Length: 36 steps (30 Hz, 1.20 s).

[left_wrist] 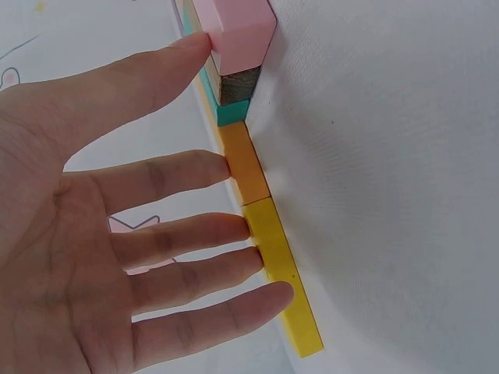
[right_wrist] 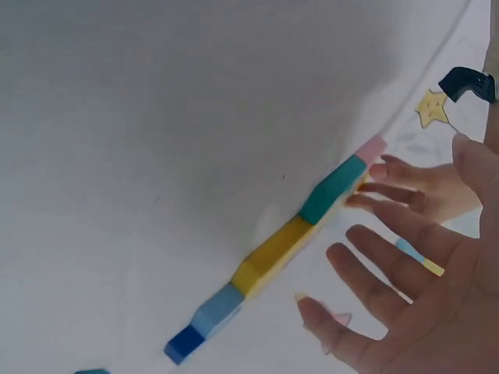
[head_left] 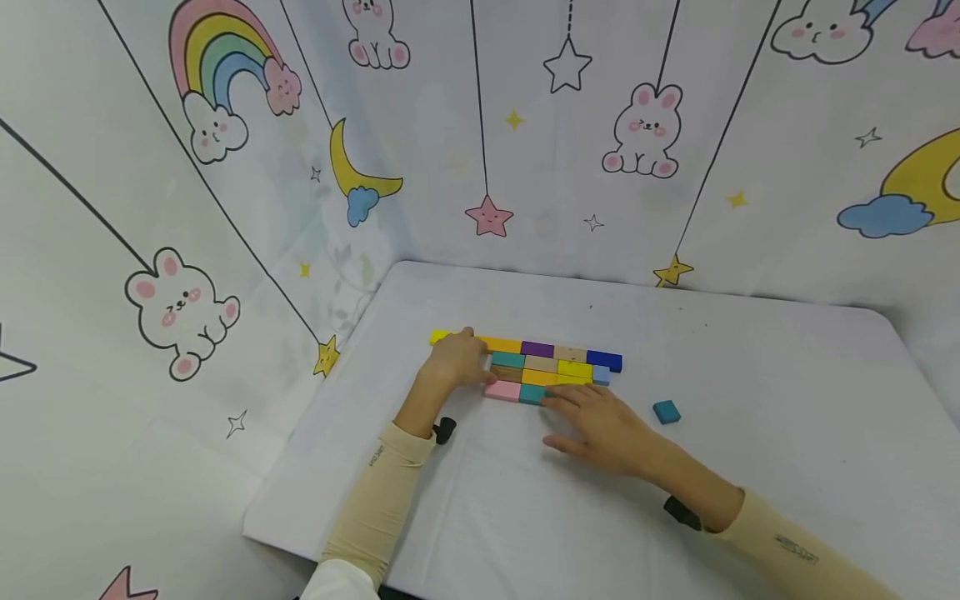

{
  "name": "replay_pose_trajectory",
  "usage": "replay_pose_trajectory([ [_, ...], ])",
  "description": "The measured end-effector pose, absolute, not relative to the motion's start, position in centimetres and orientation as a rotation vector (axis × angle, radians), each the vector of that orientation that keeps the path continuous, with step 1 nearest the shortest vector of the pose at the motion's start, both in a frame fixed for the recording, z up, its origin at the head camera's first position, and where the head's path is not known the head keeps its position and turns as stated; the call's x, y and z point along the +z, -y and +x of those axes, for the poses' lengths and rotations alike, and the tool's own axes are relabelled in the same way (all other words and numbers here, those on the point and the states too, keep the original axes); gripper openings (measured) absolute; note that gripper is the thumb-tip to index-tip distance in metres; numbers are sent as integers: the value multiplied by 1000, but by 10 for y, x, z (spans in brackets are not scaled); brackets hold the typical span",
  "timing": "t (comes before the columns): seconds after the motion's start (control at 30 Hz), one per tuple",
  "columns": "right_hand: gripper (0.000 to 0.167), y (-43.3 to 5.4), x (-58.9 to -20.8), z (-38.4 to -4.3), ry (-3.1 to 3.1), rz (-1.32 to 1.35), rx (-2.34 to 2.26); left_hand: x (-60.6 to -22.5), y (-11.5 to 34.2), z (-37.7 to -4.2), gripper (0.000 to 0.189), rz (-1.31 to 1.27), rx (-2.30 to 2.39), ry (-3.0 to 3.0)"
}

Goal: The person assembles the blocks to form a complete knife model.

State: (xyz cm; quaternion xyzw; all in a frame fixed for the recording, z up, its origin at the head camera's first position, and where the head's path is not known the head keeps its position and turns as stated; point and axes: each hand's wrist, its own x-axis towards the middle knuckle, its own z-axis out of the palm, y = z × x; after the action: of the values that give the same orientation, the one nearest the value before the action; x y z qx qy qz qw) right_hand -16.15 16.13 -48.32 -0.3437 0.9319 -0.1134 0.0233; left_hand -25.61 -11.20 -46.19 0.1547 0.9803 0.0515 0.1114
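Coloured blocks lie in rows pressed side by side on the white table. The back row runs from a yellow block through an orange block, a purple block and a wood-coloured one to a dark blue block. My left hand reaches over the rows' left end, its fingers extended against the yellow and orange blocks, its thumb at the pink block. Beside the front row, my right hand has fingers spread near the front teal block; contact is unclear.
A separate teal block lies on the table, right of the rows. Behind and to the left hangs a white cloth printed with rabbits, stars and moons. Each wrist bears a small black device.
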Motion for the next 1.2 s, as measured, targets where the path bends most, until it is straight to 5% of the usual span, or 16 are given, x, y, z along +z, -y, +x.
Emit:
replay_pose_trajectory([
  [0.53, 55, -214, -478, -159, -3038, -915, -361, -460, 112, -256, 59, 440, 166, -2872],
  [1.2, 66, -275, -485, -147, -3124, -826, -304, -460, 110, -255, 58, 435, 165, -2875],
])
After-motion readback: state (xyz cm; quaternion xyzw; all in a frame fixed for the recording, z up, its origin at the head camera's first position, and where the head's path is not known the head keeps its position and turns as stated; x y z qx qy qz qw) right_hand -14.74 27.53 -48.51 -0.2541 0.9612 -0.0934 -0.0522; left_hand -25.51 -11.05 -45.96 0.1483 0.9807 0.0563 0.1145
